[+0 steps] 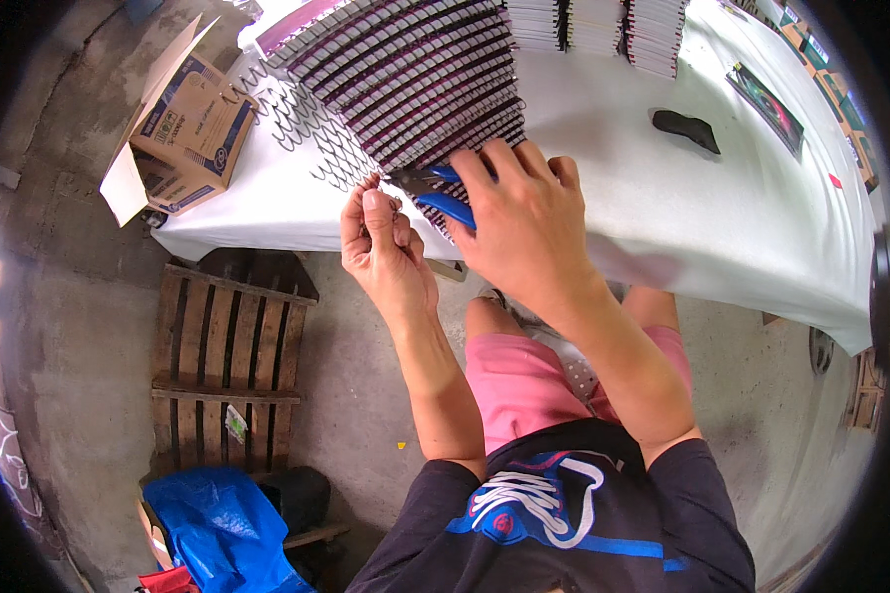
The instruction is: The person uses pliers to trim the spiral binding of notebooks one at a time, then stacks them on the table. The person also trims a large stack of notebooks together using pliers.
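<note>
My right hand is wrapped round a pair of blue-handled cutting pliers. Their dark jaws point left, at the near left corner of a row of spiral-bound notebooks with black and purplish edges. Close by the jaws, my left hand is closed, thumb against fingers, on dark spiral binding wire. How much wire lies inside the fingers is hidden. Long loose ends of the spiral coils stick out from the notebooks' left side, over the white-covered table.
An open cardboard box stands at the table's left end. More bound notebooks are stacked at the back. A black object and a dark printed sheet lie at right. Below left are a wooden pallet and blue plastic.
</note>
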The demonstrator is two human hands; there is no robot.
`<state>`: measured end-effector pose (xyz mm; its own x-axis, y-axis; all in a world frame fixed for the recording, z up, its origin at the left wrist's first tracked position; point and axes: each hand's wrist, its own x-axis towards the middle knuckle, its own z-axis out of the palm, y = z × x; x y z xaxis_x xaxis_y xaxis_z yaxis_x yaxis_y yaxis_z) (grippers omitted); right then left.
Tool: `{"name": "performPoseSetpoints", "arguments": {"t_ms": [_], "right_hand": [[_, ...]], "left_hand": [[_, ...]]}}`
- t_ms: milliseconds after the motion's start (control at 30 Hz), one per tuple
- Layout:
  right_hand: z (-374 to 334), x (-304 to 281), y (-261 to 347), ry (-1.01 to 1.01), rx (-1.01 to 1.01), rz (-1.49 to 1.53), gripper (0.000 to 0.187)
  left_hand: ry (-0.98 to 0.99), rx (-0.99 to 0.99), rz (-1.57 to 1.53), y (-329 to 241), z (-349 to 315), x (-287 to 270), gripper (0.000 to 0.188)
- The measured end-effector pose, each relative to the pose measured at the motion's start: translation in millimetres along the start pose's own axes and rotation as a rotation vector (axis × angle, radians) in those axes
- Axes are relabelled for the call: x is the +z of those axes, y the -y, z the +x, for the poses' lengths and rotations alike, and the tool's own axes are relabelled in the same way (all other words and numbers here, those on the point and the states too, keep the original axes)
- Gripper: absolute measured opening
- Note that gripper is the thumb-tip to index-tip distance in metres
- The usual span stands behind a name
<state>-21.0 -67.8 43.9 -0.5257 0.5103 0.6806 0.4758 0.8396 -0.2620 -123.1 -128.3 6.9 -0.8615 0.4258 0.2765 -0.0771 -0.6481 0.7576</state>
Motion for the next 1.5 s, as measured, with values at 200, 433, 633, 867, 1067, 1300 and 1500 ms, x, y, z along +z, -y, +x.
{"name": "performPoseSetpoints", "arguments": {"t_ms": [200, 433, 633, 867, 1067, 1300, 1500], "right_hand": [[0.9, 7.5, -8.6, 0.100, 0.074, 0.110, 0.029], [-16.0, -1.4, -53.5, 0.112, 0.062, 0.398, 0.026], [-71.1, 7.4, -141.4, 0.291, 0.218, 0.125, 0.038], [-59.7, 22.1, -137.0, 0.207, 0.261, -0.054, 0.043], [-61.7, 34.0, -135.4, 0.193, 0.234, -0.170, 0.043], [-57.9, 32.0, -136.1, 0.204, 0.292, -0.190, 0.045], [-53.1, 29.5, -133.1, 0.203, 0.267, -0.153, 0.041]], "left_hand": [[0.016, 0.014, -0.028, 6.5, -0.7, 1.2, 0.023], [0.023, -0.204, -0.363, -12.0, 0.3, -34.7, 0.023], [-0.219, -0.732, -1.147, 15.8, 18.7, -124.3, 0.018], [-0.022, -0.449, -0.872, -13.8, 139.4, -75.7, 0.019], [0.082, 0.023, -0.327, -26.6, 353.2, -1.9, 0.024], [-0.047, -0.039, 0.001, -8.4, 486.9, 49.9, 0.084], [0.099, -0.001, 0.233, -12.6, 455.9, 26.5, 0.087]]}}
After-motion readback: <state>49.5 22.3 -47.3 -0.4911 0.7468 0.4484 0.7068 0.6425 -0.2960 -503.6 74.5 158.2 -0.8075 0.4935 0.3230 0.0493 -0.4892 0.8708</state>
